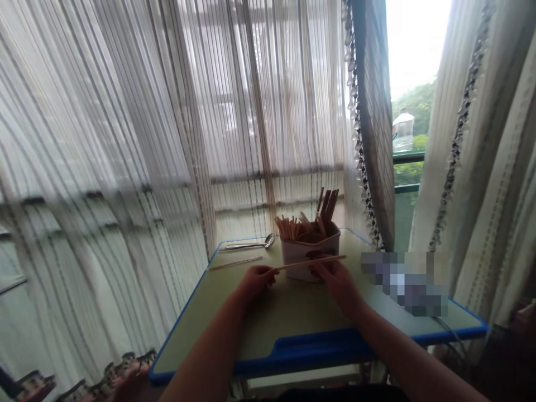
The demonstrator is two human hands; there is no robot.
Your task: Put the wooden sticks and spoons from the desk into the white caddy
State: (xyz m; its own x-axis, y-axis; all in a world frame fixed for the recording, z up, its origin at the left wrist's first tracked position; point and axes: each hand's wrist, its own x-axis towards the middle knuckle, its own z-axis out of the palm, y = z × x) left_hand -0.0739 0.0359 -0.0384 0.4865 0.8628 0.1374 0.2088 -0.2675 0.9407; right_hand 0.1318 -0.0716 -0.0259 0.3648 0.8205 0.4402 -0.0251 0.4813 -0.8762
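Observation:
A light wooden chopstick (296, 264) is stretched level between my hands, in front of the utensil holder; whether it is one or two held together I cannot tell. My left hand (258, 281) pinches its left end. Near the other end, my right hand (337, 283) has its fingers closed on it, with the tip sticking out to the right. Just behind stands the pale holder (290, 252), packed with light chopsticks (288, 228) on the left and darker ones (329, 205) standing taller on the right.
Left of the holder, more light chopsticks (237, 262) lie on the blue-edged table (218, 312). A slotted metal spoon (268, 241) rests farther back. A blurred-out object (404, 282) with a cable sits at the right. Striped curtains (268, 111) hang behind the table.

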